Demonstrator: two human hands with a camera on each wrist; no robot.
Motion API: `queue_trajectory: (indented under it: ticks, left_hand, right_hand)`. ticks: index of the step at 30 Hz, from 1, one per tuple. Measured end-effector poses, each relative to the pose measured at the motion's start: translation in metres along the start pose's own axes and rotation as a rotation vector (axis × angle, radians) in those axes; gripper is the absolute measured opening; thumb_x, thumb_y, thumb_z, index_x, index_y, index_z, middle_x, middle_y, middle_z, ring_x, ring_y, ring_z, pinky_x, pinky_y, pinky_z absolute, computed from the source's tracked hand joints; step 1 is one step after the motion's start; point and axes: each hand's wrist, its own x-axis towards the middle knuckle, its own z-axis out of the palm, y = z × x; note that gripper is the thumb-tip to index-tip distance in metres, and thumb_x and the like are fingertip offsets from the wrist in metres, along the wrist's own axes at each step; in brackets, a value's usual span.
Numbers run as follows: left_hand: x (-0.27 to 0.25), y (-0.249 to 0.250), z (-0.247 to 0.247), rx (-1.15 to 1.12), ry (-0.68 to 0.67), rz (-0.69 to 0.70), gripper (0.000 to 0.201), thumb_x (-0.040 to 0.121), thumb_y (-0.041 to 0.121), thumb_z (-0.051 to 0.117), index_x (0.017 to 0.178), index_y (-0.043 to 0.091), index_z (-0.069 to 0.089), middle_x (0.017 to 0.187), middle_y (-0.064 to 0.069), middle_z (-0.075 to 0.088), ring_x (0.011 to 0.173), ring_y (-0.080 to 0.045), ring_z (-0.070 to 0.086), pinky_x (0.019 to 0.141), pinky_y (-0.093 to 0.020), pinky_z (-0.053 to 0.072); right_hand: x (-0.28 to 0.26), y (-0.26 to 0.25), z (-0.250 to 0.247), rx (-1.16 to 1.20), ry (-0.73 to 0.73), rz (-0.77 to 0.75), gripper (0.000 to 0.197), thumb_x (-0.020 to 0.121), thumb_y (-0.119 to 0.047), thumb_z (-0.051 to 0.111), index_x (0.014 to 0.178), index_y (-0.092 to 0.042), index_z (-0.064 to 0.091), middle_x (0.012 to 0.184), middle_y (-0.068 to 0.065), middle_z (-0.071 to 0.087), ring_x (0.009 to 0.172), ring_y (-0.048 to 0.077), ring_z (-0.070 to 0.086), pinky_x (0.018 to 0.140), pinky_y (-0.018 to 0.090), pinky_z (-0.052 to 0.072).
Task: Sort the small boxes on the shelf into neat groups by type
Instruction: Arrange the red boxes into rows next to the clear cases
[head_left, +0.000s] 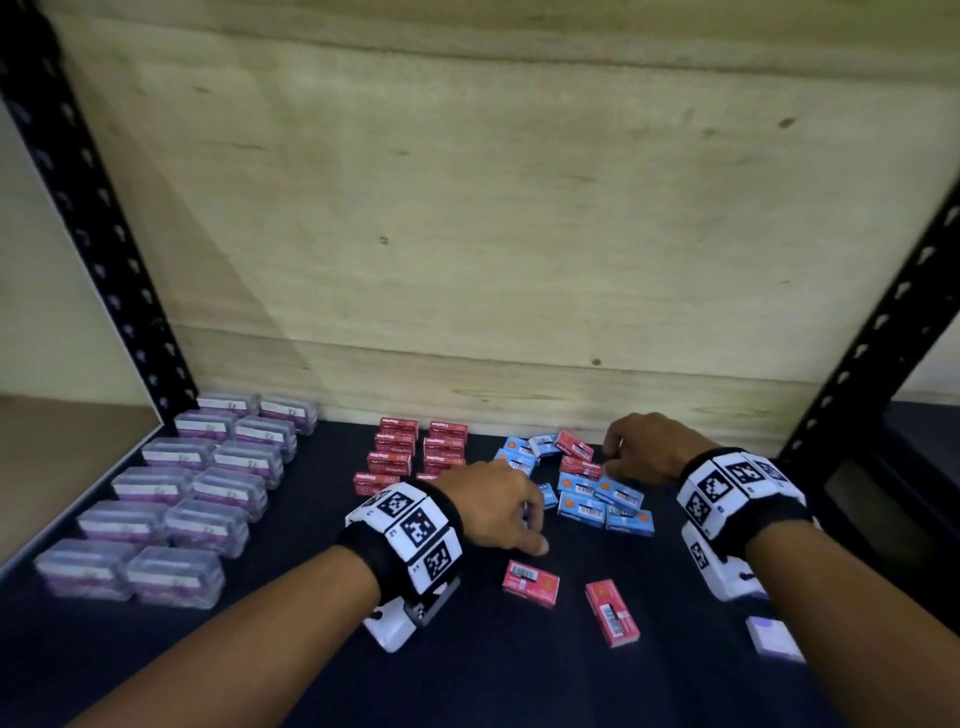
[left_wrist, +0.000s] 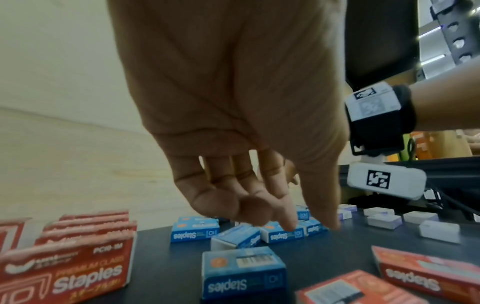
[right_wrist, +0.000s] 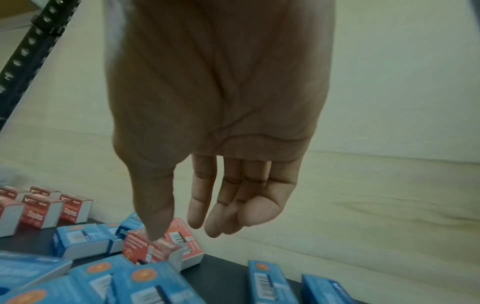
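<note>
"Staples", "PC10-1M": red box (left_wrist: 67, 273)

Dark shelf (head_left: 291, 649) bears clear cases (head_left: 179, 499), red boxes (head_left: 415, 452), blue boxes (head_left: 602, 501).

Matt dark shelf surface (head_left: 291, 649), pale grainy wood back panel (head_left: 519, 234), black perforated metal uprights (head_left: 98, 218). Red boxes (head_left: 530, 582) and blue boxes (head_left: 582, 510) in printed cardboard; clear glossy plastic cases (head_left: 174, 574); black cloth wristbands (head_left: 363, 561).
</note>
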Motion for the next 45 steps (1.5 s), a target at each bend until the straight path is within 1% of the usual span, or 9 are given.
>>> queue_trajectory:
  ticks: [5,17,22,26,32,36,38,42,45]
  left_hand:
    - [-0.014,-0.002,0.006,-0.003,-0.134,0.110,0.041,0.080,0.049,0.073,0.113,0.024,0.070,0.088,0.008,0.065,0.074,-0.007,0.054,0.067,-0.026,0.046]
    - [-0.016,-0.009,0.020,0.117,-0.092,0.174,0.032,0.085,0.040,0.070,0.113,0.024,0.070,0.110,0.002,0.068,0.098,-0.018,0.061,0.081,-0.038,0.053]
    - [-0.031,-0.025,0.005,0.068,-0.138,0.091,0.032,0.093,0.039,0.061,0.118,0.022,0.070,0.112,0.003,0.069,0.098,-0.015,0.062,0.085,-0.033,0.052]
    - [-0.051,-0.048,0.001,0.041,-0.150,0.028,0.029,0.095,0.037,0.056,0.115,0.022,0.070,0.107,0.006,0.071,0.092,-0.011,0.063,0.088,-0.034,0.053]
    - [-0.079,-0.075,-0.001,0.100,-0.114,-0.103,0.028,0.097,0.036,0.050,0.113,0.022,0.069,0.109,0.005,0.069,0.094,-0.014,0.063,0.087,-0.033,0.052]
    - [-0.094,-0.088,-0.003,0.125,-0.088,-0.198,0.027,0.098,0.034,0.048,0.113,0.024,0.068,0.113,0.007,0.067,0.097,-0.015,0.063,0.086,-0.032,0.052]
    - [-0.100,-0.094,-0.005,0.130,-0.082,-0.235,0.027,0.098,0.035,0.048,0.113,0.025,0.068,0.114,0.006,0.067,0.097,-0.015,0.063,0.087,-0.035,0.053]
    - [-0.107,-0.097,-0.007,0.130,-0.050,-0.264,0.030,0.097,0.038,0.049,0.119,0.027,0.065,0.117,0.005,0.066,0.102,-0.016,0.063,0.090,-0.035,0.052]
    - [-0.106,-0.094,-0.007,0.087,-0.023,-0.243,0.036,0.093,0.046,0.054,0.126,0.031,0.060,0.117,0.009,0.067,0.103,-0.012,0.062,0.090,-0.031,0.051]
  right_hand:
    - [0.010,-0.021,0.010,-0.043,0.013,-0.008,0.022,0.084,-0.028,0.072,0.105,-0.022,0.069,0.106,0.000,0.069,0.095,0.022,0.065,0.084,0.036,0.054]
    - [0.009,-0.025,0.001,-0.044,0.041,-0.039,0.014,0.088,-0.026,0.066,0.101,-0.022,0.066,0.105,0.001,0.067,0.091,0.022,0.063,0.075,0.031,0.050]
    - [-0.005,-0.038,-0.013,0.052,0.000,-0.158,0.010,0.090,-0.030,0.065,0.095,-0.022,0.060,0.088,-0.007,0.064,0.077,0.011,0.061,0.062,0.025,0.044]
    - [-0.013,-0.057,-0.016,0.141,-0.063,-0.237,0.019,0.083,-0.030,0.074,0.091,-0.024,0.059,0.089,-0.008,0.066,0.078,0.012,0.063,0.070,0.030,0.050]
    - [-0.022,-0.092,-0.011,0.154,-0.102,-0.350,0.029,0.075,-0.026,0.083,0.091,-0.028,0.059,0.084,-0.016,0.056,0.067,-0.001,0.050,0.057,0.017,0.036]
    - [-0.023,-0.111,-0.006,0.095,-0.184,-0.388,0.050,0.072,-0.031,0.086,0.115,-0.031,0.060,0.106,-0.012,0.057,0.085,0.008,0.056,0.075,0.023,0.044]
    - [-0.024,-0.120,-0.003,0.023,-0.190,-0.411,0.047,0.072,-0.030,0.086,0.113,-0.028,0.063,0.107,-0.010,0.061,0.094,0.011,0.058,0.081,0.025,0.045]
    - [-0.026,-0.131,0.003,-0.012,-0.221,-0.434,0.038,0.072,-0.014,0.082,0.104,-0.028,0.067,0.093,-0.014,0.064,0.089,0.009,0.059,0.074,0.023,0.047]
    - [-0.027,-0.134,0.005,-0.007,-0.257,-0.449,0.038,0.075,-0.005,0.076,0.103,-0.030,0.068,0.078,-0.019,0.061,0.088,0.010,0.061,0.085,0.029,0.052]
